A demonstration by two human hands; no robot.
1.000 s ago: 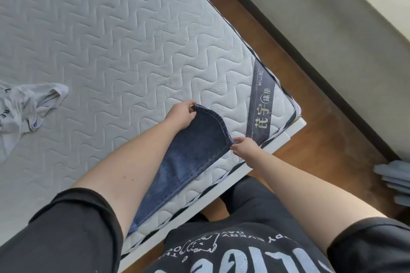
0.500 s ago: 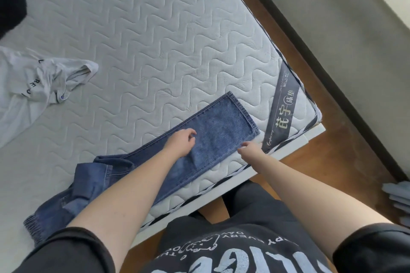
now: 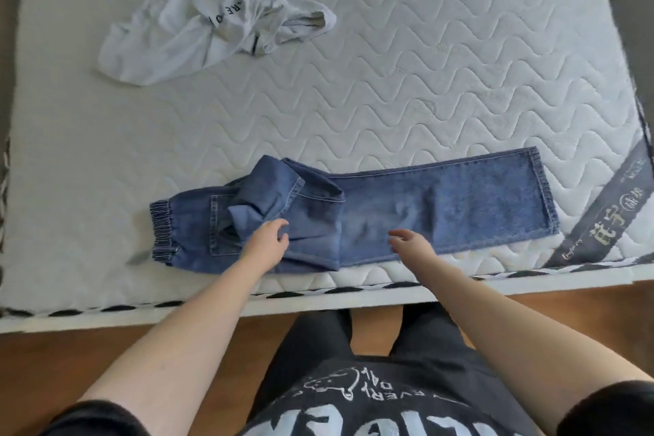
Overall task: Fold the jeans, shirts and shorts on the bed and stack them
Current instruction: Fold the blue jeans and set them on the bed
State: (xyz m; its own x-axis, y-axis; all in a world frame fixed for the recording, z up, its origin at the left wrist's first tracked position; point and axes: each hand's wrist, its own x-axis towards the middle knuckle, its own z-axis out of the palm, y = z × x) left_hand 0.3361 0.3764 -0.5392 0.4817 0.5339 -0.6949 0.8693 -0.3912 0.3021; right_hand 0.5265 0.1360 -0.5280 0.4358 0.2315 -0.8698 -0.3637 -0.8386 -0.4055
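Near edge: person's black printed T-shirt [image 3: 354,411] and dark shorts [image 3: 382,333] over a wood floor [image 3: 53,365].
Left hand [image 3: 265,244] rests on the blue jeans [image 3: 442,202] at the seat area, near the back pocket; fingers relaxed, loosely bent, no grip on the fabric.
Right hand [image 3: 412,244] is over the middle of the jeans leg, fingers loosely curled, holding nothing; contact with the denim unclear.
Jeans lie along the near edge of the bed [image 3: 424,64], elastic waistband left, hem right. Right part lies flat; one leg is bunched in a heap on top of the seat section at left.
No containers in view.
Bed surface is a bare white quilted mattress with wavy stitching, black-and-white piping on the near edge. Dark label strip [image 3: 601,216] with gold characters crosses the near-right corner.
Far left: crumpled white shirt [image 3: 198,28] with black lettering, well apart from the jeans.
Grey surface beyond the far-right mattress edge.
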